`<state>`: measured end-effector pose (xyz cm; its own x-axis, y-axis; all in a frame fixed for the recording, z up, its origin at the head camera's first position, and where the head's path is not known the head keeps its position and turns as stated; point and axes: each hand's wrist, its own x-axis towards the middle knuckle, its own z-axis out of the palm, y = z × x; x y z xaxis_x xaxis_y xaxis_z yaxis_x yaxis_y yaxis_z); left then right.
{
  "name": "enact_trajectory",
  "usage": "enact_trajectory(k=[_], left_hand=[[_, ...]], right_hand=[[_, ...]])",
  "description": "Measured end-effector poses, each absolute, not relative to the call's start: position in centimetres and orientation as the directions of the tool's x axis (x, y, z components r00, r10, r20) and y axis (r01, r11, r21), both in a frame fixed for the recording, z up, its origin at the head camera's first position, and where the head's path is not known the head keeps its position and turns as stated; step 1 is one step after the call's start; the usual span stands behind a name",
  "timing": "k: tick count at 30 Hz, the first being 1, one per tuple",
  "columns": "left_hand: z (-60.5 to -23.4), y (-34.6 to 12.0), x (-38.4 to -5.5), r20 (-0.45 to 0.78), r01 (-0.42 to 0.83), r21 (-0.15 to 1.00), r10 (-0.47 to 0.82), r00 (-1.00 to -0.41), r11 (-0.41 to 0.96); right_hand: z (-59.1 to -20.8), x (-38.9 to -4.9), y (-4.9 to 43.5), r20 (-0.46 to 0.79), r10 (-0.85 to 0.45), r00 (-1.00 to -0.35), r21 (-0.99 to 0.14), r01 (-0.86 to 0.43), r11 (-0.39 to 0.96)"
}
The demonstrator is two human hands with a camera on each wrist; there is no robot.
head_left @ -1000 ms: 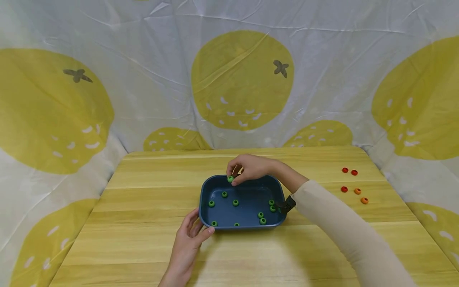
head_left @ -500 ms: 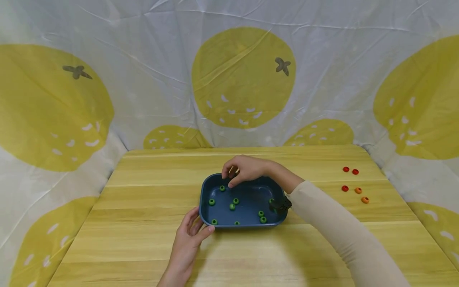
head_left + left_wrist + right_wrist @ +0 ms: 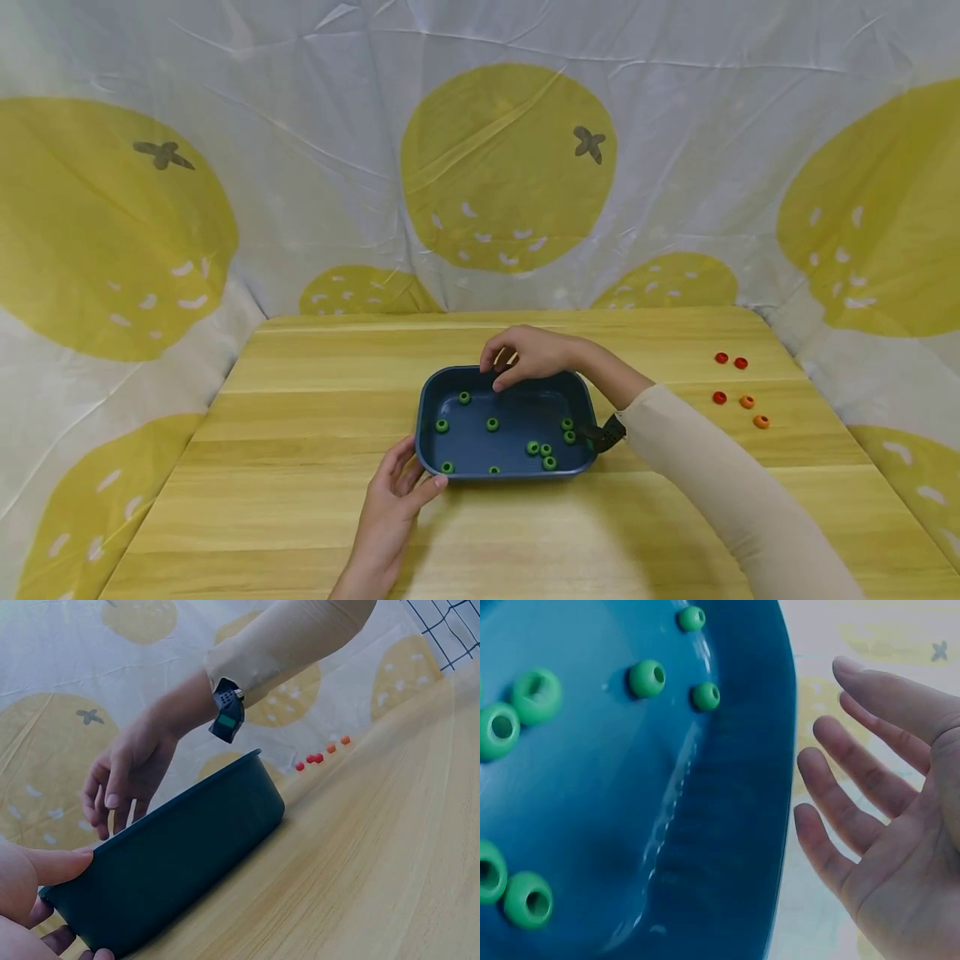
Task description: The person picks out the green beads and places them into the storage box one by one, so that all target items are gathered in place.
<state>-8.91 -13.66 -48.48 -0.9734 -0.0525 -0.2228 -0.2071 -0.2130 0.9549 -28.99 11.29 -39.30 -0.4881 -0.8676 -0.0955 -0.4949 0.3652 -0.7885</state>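
A blue rectangular plastic tub (image 3: 517,477) stands on the wooden table, with several green beads (image 3: 492,425) spread over its floor. My left hand (image 3: 393,500) grips the tub's near left corner, thumb on the rim and fingers around the side wall. Over the far rim, my right hand (image 3: 528,354) hovers with relaxed, parted fingers and nothing between them. The right wrist view shows that hand (image 3: 889,795) beside the rim, palm bare. Close by in the tub (image 3: 742,780), green beads (image 3: 646,679) with round holes lie singly and in touching groups.
On the table's right side lie three red beads (image 3: 720,398) and two orange beads (image 3: 762,422). A dark wrist camera (image 3: 606,433) on the right arm overlaps the tub's right end. A cloth (image 3: 330,167) printed with yellow fruit hangs behind the table.
A green bead left the right hand's fingers, fell into the tub and rolled right to the beads near the front. The left hand kept its hold on the corner.
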Motion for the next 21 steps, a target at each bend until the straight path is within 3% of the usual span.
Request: enact_trajectory(k=[21], left_hand=[[-48.5, -13.8, -8.7, -0.220, -0.208, 0.965, -0.059, -0.974, -0.159]], right_hand=[[-38.6, -29.1, 19.1, -0.106, -0.750, -0.653, -0.802, -0.390, 0.453]])
